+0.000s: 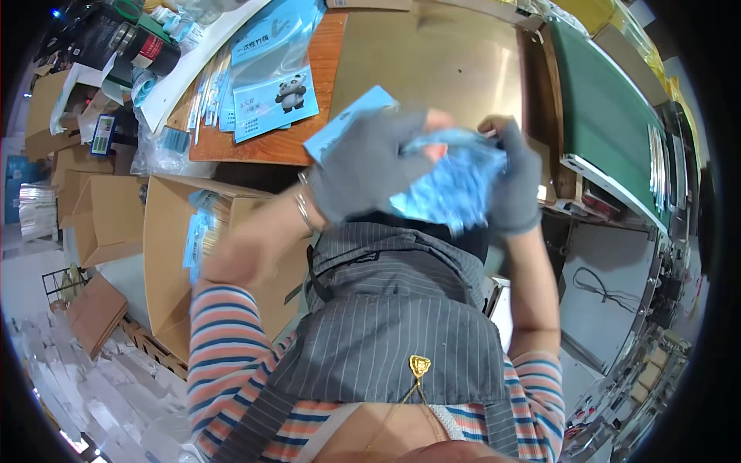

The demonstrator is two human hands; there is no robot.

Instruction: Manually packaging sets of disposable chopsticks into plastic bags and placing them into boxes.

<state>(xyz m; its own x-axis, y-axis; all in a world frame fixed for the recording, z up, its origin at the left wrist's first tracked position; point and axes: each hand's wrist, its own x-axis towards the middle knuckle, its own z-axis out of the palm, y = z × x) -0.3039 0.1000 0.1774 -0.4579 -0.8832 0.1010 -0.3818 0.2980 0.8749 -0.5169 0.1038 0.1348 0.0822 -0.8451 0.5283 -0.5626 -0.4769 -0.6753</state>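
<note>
In front of my apron I hold a crinkled blue plastic bag (451, 189), its upper edge raised between my hands. My left hand (367, 166), in a grey fingerless glove, pinches that edge with thumb and fingers. Gloved the same way, my right hand (515, 181) has its fingers closed on the bag's right side. Motion blurs both hands, and what the bag contains cannot be made out. Partly under my left hand, a flat blue packet (347, 123) lies at the table edge. Farther left is a stack of blue bags (266, 81) printed with a panda.
A wooden table (329, 54) carries a shiny metal plate (432, 58). Left of my lap stands an open cardboard box (170, 255) with filled packets (207, 224) inside. A green board (602, 100) rises on the right. At the back left is a dark bottle (147, 50).
</note>
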